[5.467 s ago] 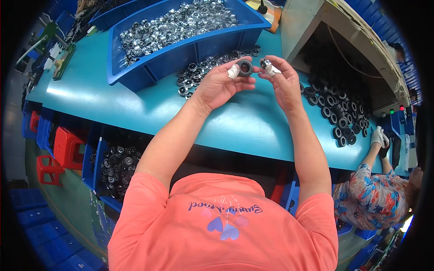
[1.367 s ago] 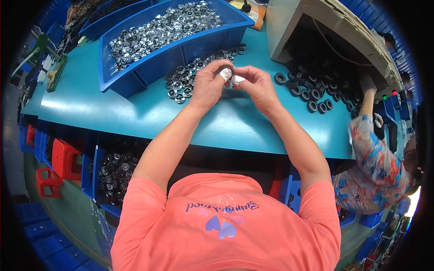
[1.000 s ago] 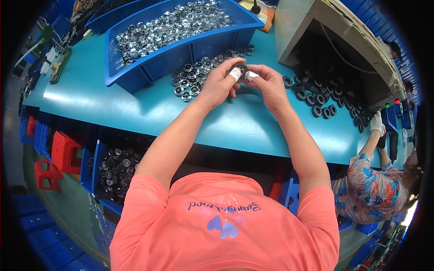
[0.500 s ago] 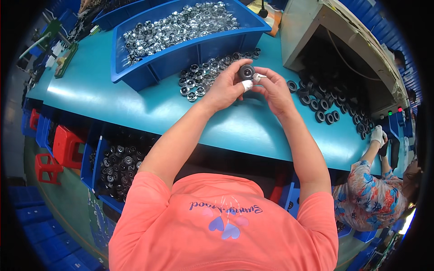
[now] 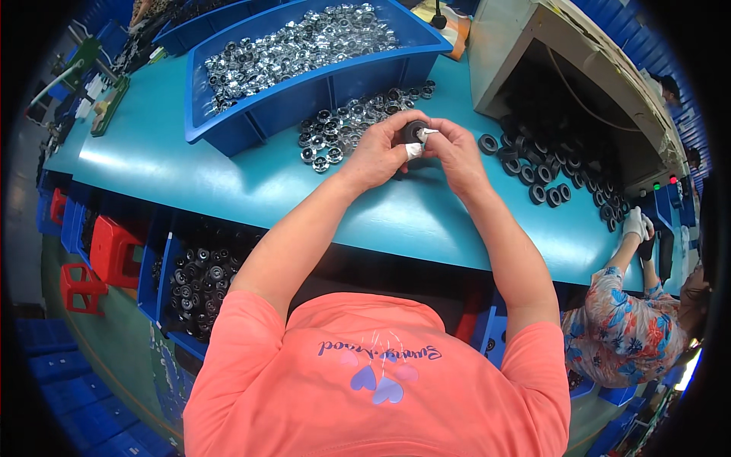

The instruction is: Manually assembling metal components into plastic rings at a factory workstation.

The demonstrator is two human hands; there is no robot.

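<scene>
Between both hands, above the teal table, is a small black wheel [image 5: 413, 132]; fingers cover part of it. My left hand [image 5: 377, 154] grips its left side, thumb wrapped in white tape. My right hand [image 5: 455, 154] closes on the right side, with white tape on its thumb too. Just left of the hands lies a loose pile of clear and black wheel hubs [image 5: 333, 131]. Black rubber tyre rings [image 5: 542, 174] are scattered to the right, at the mouth of a box-like housing.
A blue bin [image 5: 304, 97] full of clear hubs stands behind the hands. The pale open-fronted housing [image 5: 502, 57] is at the right. A drawer of finished-looking wheels [image 5: 199, 286] sits below the table edge. At far right, a co-worker's gloved hand [image 5: 633, 225] rests near the tyres.
Both hands have shifted their grip on the wheel, and the fingers now hide more of it. The right hand has drawn slightly closer to the left. The view has shifted a little.
</scene>
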